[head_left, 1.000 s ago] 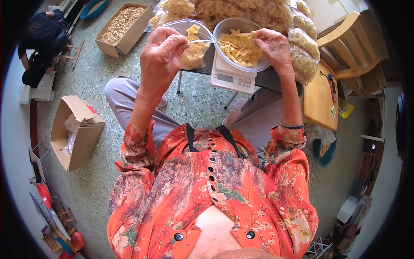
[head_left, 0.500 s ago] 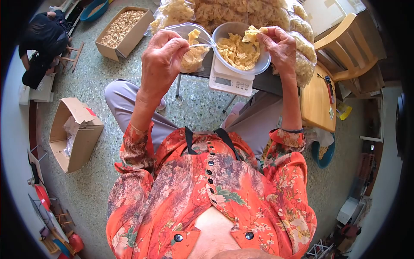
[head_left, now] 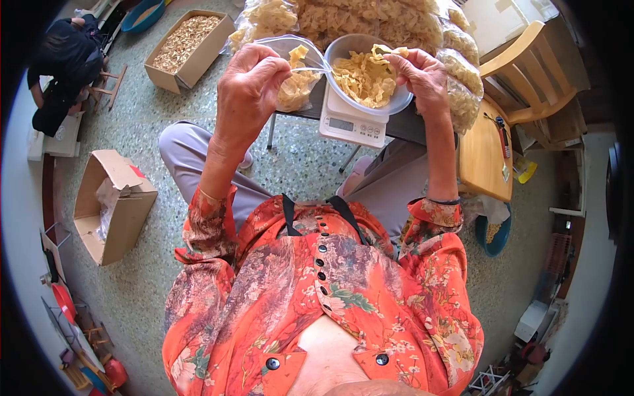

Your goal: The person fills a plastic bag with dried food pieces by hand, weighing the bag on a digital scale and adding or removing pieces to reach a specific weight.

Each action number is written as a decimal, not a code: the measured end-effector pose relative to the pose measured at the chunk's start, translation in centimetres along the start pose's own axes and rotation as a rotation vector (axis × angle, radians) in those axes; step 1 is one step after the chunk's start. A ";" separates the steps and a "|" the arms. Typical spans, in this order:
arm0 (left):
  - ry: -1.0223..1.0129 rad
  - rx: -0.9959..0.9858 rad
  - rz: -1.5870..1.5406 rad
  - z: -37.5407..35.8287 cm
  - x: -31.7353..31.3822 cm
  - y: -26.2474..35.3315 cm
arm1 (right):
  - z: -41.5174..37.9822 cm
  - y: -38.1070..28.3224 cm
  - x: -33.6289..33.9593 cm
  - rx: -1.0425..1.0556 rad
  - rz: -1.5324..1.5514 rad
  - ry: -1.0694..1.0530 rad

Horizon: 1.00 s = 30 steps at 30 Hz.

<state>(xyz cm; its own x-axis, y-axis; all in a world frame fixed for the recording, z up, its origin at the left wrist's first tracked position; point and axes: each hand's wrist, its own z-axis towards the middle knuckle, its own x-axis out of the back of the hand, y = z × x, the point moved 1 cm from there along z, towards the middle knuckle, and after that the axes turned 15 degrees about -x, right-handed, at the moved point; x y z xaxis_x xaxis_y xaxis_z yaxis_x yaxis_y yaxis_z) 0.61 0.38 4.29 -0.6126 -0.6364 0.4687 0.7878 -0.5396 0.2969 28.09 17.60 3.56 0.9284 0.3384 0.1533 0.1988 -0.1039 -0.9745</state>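
My left hand [head_left: 247, 92] pinches the rim of a clear plastic bag [head_left: 295, 99], which holds some dried yellow flakes and stands with its mouth spread. Beside it, a translucent bowl [head_left: 404, 103] of dried yellow flakes [head_left: 363, 78] rests on a white digital scale [head_left: 352, 127]. Over the bowl's right side, my right hand [head_left: 422, 76] is closed on a dried yellow flake [head_left: 391, 51] between thumb and fingers. Bowl and scale sit on a small dark table [head_left: 416, 127] in front of my knees.
Filled bags [head_left: 370, 23] are stacked behind the bowl. A wooden chair [head_left: 485, 155] at right carries scissors-like red-handled tools [head_left: 506, 142]. On the left are a carton of brownish flakes [head_left: 188, 46], an open carton [head_left: 115, 204] and a seated person [head_left: 63, 66].
My right hand has moved slightly left and down, bringing the flake in its fingers lower over the bowl. My left hand keeps its hold on the bag.
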 end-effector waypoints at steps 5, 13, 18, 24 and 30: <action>0.035 -0.025 -0.008 0.1 -0.3 0.0 | -2.2 -3.3 -2.8 0.121 0.143 -0.077; 0.050 -0.040 -0.012 0.1 -0.4 0.0 | -3.3 -5.0 -11.0 0.447 -0.258 -0.001; 0.042 -0.028 0.005 -0.2 -0.1 -0.3 | -3.7 -5.4 -9.4 0.447 -0.346 0.187; 0.038 -0.073 0.065 -0.4 -0.1 -0.7 | -2.7 -3.0 -1.7 0.342 -0.792 0.188; 0.013 -0.046 0.090 -0.8 -0.7 -0.8 | -2.6 -2.0 -0.6 0.354 -1.394 0.096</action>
<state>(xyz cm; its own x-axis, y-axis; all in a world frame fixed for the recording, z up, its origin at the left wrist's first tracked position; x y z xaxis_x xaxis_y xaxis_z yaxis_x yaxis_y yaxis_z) 0.34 0.78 3.08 -0.5407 -0.6904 0.4806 0.8360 -0.5048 0.2153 27.96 15.14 5.83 0.0661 -0.0957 0.9932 0.8714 0.4905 -0.0108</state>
